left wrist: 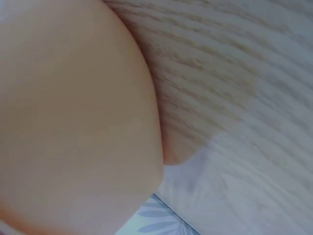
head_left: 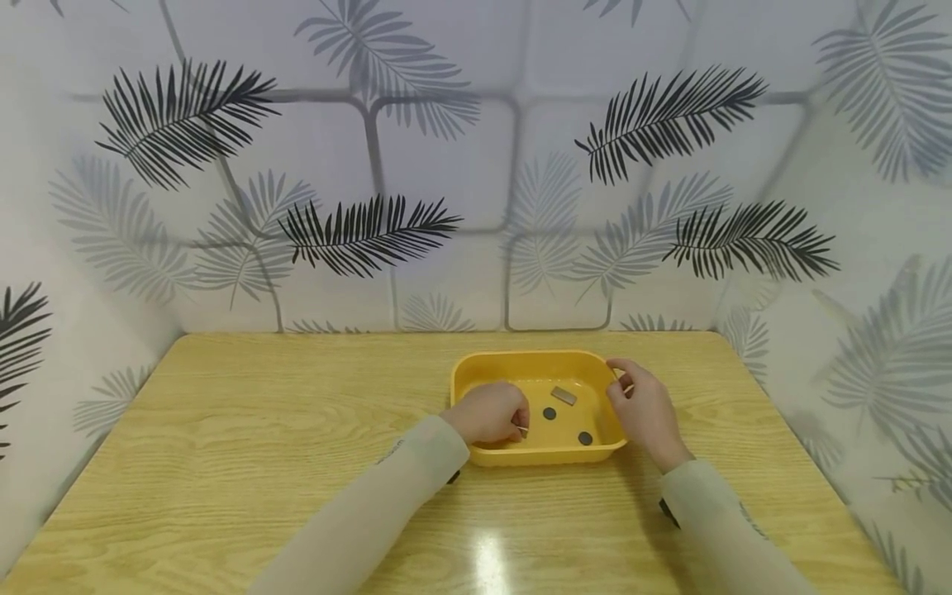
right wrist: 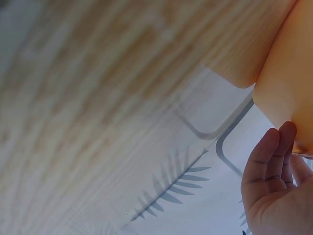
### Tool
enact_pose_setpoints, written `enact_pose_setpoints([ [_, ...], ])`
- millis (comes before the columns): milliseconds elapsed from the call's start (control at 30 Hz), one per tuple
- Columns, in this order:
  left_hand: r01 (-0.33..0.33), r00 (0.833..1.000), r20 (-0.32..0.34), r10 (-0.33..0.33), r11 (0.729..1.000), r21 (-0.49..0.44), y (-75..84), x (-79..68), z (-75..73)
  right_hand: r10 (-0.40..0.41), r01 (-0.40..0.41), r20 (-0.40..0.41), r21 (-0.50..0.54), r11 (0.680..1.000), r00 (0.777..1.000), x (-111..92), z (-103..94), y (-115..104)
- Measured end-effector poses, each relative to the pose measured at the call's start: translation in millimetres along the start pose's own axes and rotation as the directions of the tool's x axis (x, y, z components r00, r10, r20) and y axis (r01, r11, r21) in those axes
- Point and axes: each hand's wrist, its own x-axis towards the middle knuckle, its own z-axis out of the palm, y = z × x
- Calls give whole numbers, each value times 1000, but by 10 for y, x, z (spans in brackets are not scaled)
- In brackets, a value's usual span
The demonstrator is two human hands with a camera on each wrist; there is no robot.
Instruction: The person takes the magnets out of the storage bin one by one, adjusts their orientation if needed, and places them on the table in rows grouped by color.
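A yellow plastic basin (head_left: 539,456) stands on the wooden table. My left hand (head_left: 491,413) reaches over its left side and pinches a small thin piece (head_left: 523,429), mostly hidden by the fingers. Inside the basin lie a small grey-brown rectangular block (head_left: 564,396) and two dark round discs, one disc (head_left: 549,413) near the middle and the other disc (head_left: 585,438) towards the front right. My right hand (head_left: 645,411) holds the basin's right rim with curled fingers. In the right wrist view, its fingers (right wrist: 266,156) lie against the basin's outer wall (right wrist: 288,83).
The wood-grain table (head_left: 283,430) stretches out around the basin, widest on the left. Behind it and at both sides stand pale walls (head_left: 461,281) with a feather-leaf pattern. The basin's wall (left wrist: 78,112) fills much of the left wrist view.
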Motion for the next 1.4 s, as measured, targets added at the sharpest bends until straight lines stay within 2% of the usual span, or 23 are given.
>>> enact_pose_setpoints([
  [100, -17, 999, -38, 15, 999, -45, -46, -11, -18, 3, -3, -1, -3, 1000, 1000, -5, 8, -2],
  [300, -40, 995, -100, 26, 989, -143, -70, -92, -164, -2, 2, -8, -14, 1000, 1000, -8, 8, -3],
  [533, -17, 991, -134, -1, 991, -135, -100, -182, -311, -3, 2, -7, -14, 1000, 1000, -6, 11, -25],
  [667, 11, 987, -154, -38, 985, -171, -132, -241, -374, 0, 0, 0, -9, 1000, 1000, -6, 6, -30],
  [867, 5, 983, -176, -45, 975, -224, -187, -337, -496, 10, -10, 8, -6, 1000, 1000, -12, 4, -37],
  [1200, -4, 968, -248, -45, 981, -196, -365, -514, -606, 14, -14, 17, -8, 1000, 1000, -18, 2, -38],
  [1400, 15, 957, -280, -73, 979, -205, -502, -651, -652, 19, -19, 19, -19, 1000, 1000, -11, 7, -45],
])
